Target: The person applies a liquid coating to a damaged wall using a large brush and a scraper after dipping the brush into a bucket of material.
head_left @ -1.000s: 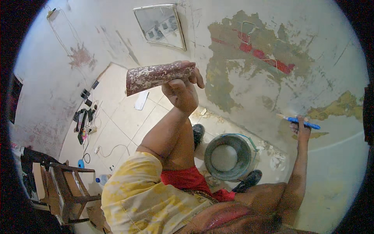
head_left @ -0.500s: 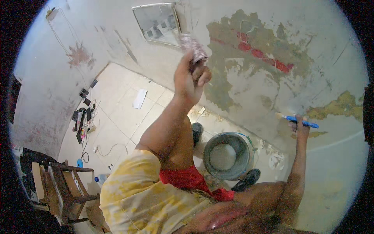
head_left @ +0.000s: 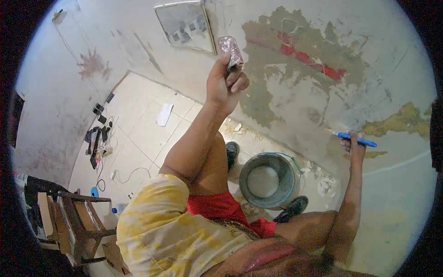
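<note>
Left hand: the left hand [head_left: 224, 87] is up in front of the wall, thumb and fingers pinching the lower end of a maroon curved roll speckled with white [head_left: 230, 50]; fingers are pretty curled around it.
Speckled roll: sticks up out of that grip, just beside the mirror's lower right corner from this angle, can't tell what it's made of tbh.
Right hand: the right hand [head_left: 355, 147] is out to the side by the wall, fingers wrapped round a blue-handled paintbrush with pale bristles [head_left: 344, 135].
Brush: bristles aim left, handle end tips down to the right; can't tell if the tips actually touch the wall.
Bucket: round dark grey bucket [head_left: 290, 173] on the floor between the black shoes, something pale in the bottom.
Wall: dirty white wall [head_left: 295, 108] with a big peeled olive-brown patch [head_left: 258, 97] and a broken red stripe [head_left: 302, 57] across it.
Mirror: rectangular pale-framed mirror [head_left: 184, 25], up there left of the patch.
Floor: cream tiles [head_left: 138, 134], flaky bits along the wall, plus a white sheet [head_left: 164, 114].
Far left: brown wooden stool-like frame [head_left: 85, 235], kinda cut off by shadow.
</note>
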Tool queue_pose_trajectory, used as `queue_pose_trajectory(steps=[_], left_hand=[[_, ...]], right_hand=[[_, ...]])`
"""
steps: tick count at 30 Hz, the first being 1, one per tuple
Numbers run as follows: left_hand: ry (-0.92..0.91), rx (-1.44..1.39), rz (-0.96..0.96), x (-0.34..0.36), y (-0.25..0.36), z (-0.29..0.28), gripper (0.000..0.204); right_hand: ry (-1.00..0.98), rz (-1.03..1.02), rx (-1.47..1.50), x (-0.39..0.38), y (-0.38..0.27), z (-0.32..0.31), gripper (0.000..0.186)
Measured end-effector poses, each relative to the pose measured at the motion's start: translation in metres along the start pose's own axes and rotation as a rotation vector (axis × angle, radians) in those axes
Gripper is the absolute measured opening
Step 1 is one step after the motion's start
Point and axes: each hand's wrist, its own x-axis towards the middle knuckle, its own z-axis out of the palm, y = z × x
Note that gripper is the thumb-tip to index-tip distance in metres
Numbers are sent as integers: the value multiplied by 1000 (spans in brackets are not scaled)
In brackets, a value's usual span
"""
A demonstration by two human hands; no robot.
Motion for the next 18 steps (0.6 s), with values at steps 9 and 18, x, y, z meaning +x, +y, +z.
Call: queue_pose_trajectory(steps=[9, 18], left_hand=[[66, 25, 11, -3, 0, 7, 33], [35, 23, 14, -1, -2, 7, 36]], right_hand=[[8, 22, 14, -1, 0, 2, 30], [39, 20, -7, 3, 6, -1, 28]])
